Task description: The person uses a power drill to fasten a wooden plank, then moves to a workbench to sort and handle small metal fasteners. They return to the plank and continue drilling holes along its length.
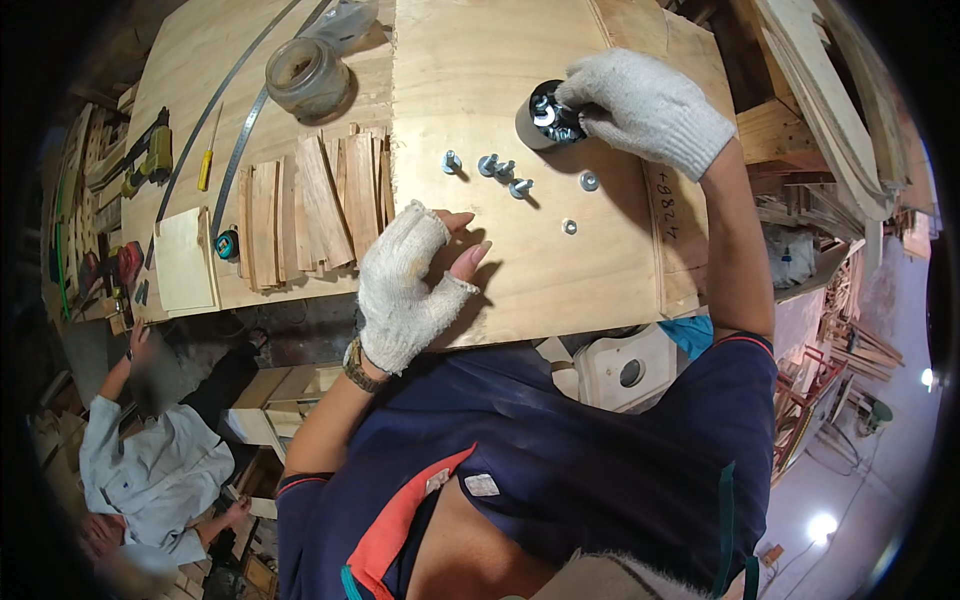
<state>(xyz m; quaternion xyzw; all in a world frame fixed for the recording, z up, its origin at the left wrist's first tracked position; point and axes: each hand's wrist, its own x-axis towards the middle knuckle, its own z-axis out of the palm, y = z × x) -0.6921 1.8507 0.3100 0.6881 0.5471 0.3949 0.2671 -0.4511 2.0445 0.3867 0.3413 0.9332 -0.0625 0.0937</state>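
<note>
R hand (640, 105) fingers curled into black tub (545, 115) of hardware on tabletop (520, 270), prob pinching a washer, can't confirm. L hand (410, 285) spread flat, empty, near bolts (490, 168) & washers (588, 181). Pick one pc at a time, lay it next to the bolts, keep tub steady.

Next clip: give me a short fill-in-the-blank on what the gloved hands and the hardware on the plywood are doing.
1. The right hand reaches into a small black ____ of hardware.
2. The left hand rests flat on the ____ panel.
3. Both hands wear white knitted ____.
4. Loose bolts lie between the ____.

Missing words: container; plywood; gloves; hands
</note>
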